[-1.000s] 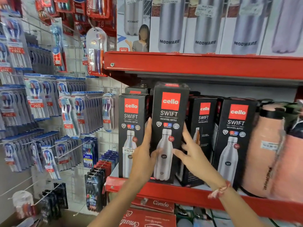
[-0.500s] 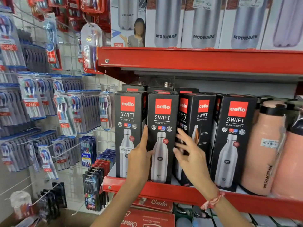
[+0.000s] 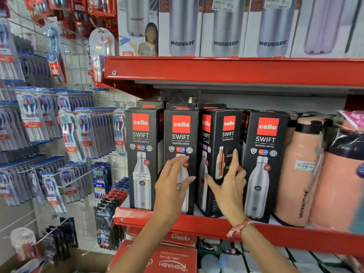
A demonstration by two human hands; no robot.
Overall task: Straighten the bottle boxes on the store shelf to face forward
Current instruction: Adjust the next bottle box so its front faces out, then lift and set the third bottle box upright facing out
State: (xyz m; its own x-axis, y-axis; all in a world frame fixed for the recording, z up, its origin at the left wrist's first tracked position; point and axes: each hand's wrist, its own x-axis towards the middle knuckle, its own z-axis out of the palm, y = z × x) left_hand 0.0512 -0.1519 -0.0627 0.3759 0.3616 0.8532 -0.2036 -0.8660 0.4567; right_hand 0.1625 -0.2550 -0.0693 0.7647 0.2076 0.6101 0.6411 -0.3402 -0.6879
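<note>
Several black Cello Swift bottle boxes stand in a row on the red shelf (image 3: 197, 225). The leftmost box (image 3: 140, 134) and the second box (image 3: 180, 134) face forward. The third box (image 3: 220, 134) stands turned, showing a corner and two faces. A fourth box (image 3: 266, 138) faces forward. My left hand (image 3: 173, 186) hovers open in front of the second box, fingers spread. My right hand (image 3: 230, 184) is open at the third box, its fingertips on the box's right face.
Peach flasks (image 3: 299, 174) crowd the shelf right of the boxes. A red shelf (image 3: 236, 69) above carries white Modware boxes (image 3: 183, 26). Toothbrush packs (image 3: 69, 138) hang on a wire rack at left. More boxes stand behind the front row.
The second box went from lifted in both hands to standing on the shelf facing forward. My left hand let go of it and my right hand moved to the third box.
</note>
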